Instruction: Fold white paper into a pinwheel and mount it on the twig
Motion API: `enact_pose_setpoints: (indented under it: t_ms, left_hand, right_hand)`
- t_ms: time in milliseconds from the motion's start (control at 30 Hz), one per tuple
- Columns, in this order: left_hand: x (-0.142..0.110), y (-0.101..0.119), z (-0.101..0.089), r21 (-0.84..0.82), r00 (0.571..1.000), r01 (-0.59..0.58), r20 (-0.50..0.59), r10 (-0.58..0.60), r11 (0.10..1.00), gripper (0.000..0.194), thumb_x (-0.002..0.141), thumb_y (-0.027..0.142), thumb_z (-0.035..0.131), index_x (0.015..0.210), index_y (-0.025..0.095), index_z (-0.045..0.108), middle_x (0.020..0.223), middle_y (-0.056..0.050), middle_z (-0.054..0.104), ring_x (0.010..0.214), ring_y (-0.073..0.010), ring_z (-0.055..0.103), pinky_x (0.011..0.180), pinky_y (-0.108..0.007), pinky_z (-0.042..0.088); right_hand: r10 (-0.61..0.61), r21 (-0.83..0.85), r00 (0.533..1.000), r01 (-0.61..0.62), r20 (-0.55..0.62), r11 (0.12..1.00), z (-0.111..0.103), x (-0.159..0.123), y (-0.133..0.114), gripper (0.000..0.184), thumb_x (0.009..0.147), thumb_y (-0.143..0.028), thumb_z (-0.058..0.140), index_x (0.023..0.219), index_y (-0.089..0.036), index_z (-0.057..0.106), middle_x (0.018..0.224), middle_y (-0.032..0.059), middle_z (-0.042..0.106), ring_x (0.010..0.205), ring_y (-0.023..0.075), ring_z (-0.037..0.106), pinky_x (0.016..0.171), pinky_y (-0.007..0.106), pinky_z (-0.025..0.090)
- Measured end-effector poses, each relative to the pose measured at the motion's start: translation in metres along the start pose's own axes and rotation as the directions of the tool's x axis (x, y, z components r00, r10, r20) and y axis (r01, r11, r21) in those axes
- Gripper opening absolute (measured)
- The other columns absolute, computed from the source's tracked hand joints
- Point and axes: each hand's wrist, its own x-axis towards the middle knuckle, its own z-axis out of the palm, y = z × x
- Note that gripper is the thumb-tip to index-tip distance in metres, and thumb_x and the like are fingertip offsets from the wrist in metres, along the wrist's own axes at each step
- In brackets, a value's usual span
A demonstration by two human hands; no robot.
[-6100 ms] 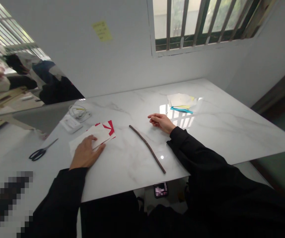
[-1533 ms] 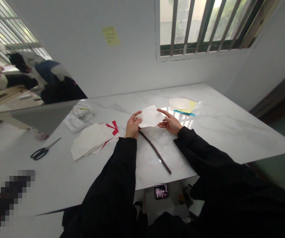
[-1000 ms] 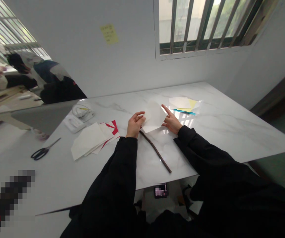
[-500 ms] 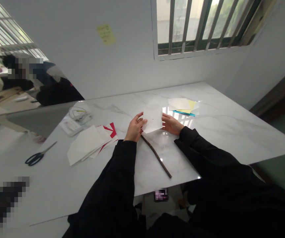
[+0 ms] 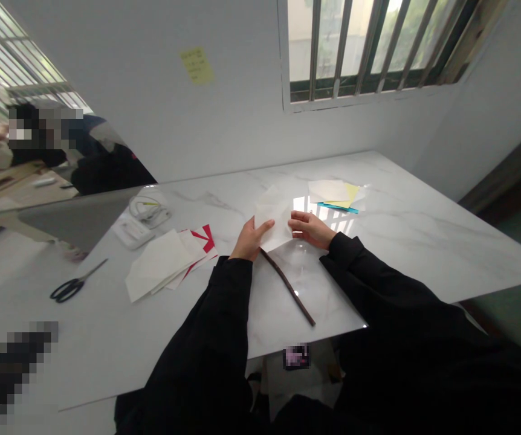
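Note:
A small sheet of white paper (image 5: 275,228) is raised above the marble-patterned table (image 5: 423,223). My left hand (image 5: 248,238) grips its left side, with the thumb lying across the front. At the paper's right edge, my right hand (image 5: 311,229) has its fingers bent and touching the sheet; whether they pinch it is hard to make out. Below the paper, a thin brown stick (image 5: 288,287) lies slantwise on the table, its far end close under my left hand.
White paper sheets (image 5: 161,263) with red pieces (image 5: 208,237) lie left of my hands. Beyond them are black-handled scissors (image 5: 77,287) and a white box with a cable (image 5: 136,229). White, yellow and blue papers (image 5: 333,192) rest at the back. A person (image 5: 92,145) sits far left.
The paper has come slightly lower and is tilted differently. My left thumb now lies further over its front, and my right fingers have drawn in along the right edge.

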Motion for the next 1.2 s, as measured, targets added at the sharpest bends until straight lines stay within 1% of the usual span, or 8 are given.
enact_pose_setpoints:
  t_ms: [100,167,300,367,467,633,833,1200]
  left_hand:
    - [0.001,0.001,0.005,-0.104,0.999,0.020,0.029,-0.017,0.994,0.069,0.080,0.054,0.085,0.134,0.015,0.069,0.123,-0.016,0.078,0.117,-0.0352,0.074,0.101,-0.047,0.060]
    - [0.003,0.000,0.007,-0.173,0.998,0.055,0.005,-0.055,0.983,0.068,0.086,0.059,0.078,0.136,0.014,0.069,0.124,-0.017,0.078,0.120,-0.0363,0.072,0.101,-0.048,0.061]
    - [0.006,-0.001,0.005,-0.232,0.986,0.116,-0.090,-0.140,0.966,0.063,0.089,0.053,0.073,0.137,0.011,0.068,0.123,-0.017,0.078,0.119,-0.0345,0.073,0.100,-0.045,0.062]
    - [0.006,-0.002,0.003,-0.198,0.989,0.100,-0.087,-0.119,0.975,0.061,0.087,0.046,0.075,0.137,0.013,0.068,0.124,-0.015,0.078,0.118,-0.0323,0.073,0.100,-0.043,0.061]
    - [0.004,-0.002,-0.001,-0.065,0.999,0.032,-0.021,-0.034,0.997,0.062,0.078,0.040,0.082,0.134,0.016,0.068,0.124,-0.012,0.078,0.116,-0.0317,0.073,0.099,-0.042,0.060]
    - [0.004,-0.008,-0.008,0.095,1.000,-0.023,0.006,0.023,0.995,0.062,0.071,0.044,0.089,0.123,0.013,0.072,0.114,-0.014,0.080,0.102,-0.0320,0.076,0.092,-0.044,0.060]
    - [0.008,-0.016,-0.011,0.106,1.000,-0.023,-0.009,0.024,0.994,0.063,0.067,0.045,0.092,0.118,0.013,0.074,0.110,-0.014,0.080,0.097,-0.0312,0.076,0.092,-0.045,0.059]
    - [0.007,-0.014,-0.008,0.074,0.999,-0.039,0.004,0.038,0.997,0.069,0.070,0.048,0.091,0.125,0.013,0.070,0.116,-0.015,0.079,0.108,-0.0323,0.074,0.099,-0.046,0.058]
  right_hand:
    - [-0.005,-0.050,1.000,0.006,0.019,0.999,0.001,0.000,0.000,0.046,0.062,-0.042,0.100,0.092,-0.022,0.072,0.097,-0.0006,0.071,0.081,0.0115,0.062,0.069,0.023,0.048]
    - [0.002,-0.074,1.000,0.000,0.023,0.997,0.002,-0.001,0.000,0.045,0.062,-0.042,0.100,0.092,-0.022,0.072,0.099,0.0002,0.072,0.083,0.0124,0.063,0.069,0.023,0.048]
    - [-0.007,-0.093,1.000,0.004,-0.027,0.996,0.005,-0.001,0.000,0.047,0.059,-0.041,0.101,0.091,-0.022,0.071,0.096,0.0000,0.072,0.083,0.0138,0.063,0.070,0.025,0.047]
    - [-0.010,-0.092,0.998,0.004,-0.062,0.996,0.006,0.000,0.001,0.049,0.058,-0.040,0.100,0.093,-0.022,0.071,0.096,0.0000,0.072,0.084,0.0143,0.064,0.070,0.025,0.047]
    - [-0.006,-0.082,0.995,-0.002,-0.099,0.997,0.008,0.000,0.002,0.051,0.056,-0.039,0.100,0.094,-0.022,0.070,0.094,-0.0010,0.072,0.082,0.0141,0.064,0.068,0.025,0.046]
    - [-0.003,-0.082,0.992,-0.007,-0.124,0.997,0.010,0.001,0.003,0.053,0.056,-0.037,0.101,0.095,-0.022,0.068,0.090,-0.0024,0.070,0.079,0.0130,0.063,0.067,0.025,0.046]
    - [-0.025,-0.097,0.994,0.014,-0.109,0.995,0.010,0.001,0.003,0.047,0.061,-0.039,0.098,0.093,-0.023,0.069,0.089,-0.0007,0.072,0.080,0.0156,0.065,0.067,0.027,0.049]
    - [-0.013,-0.084,0.997,0.008,-0.070,0.996,0.008,0.001,0.002,0.046,0.062,-0.050,0.098,0.090,-0.020,0.077,0.091,0.0022,0.075,0.082,0.0151,0.066,0.071,0.026,0.050]
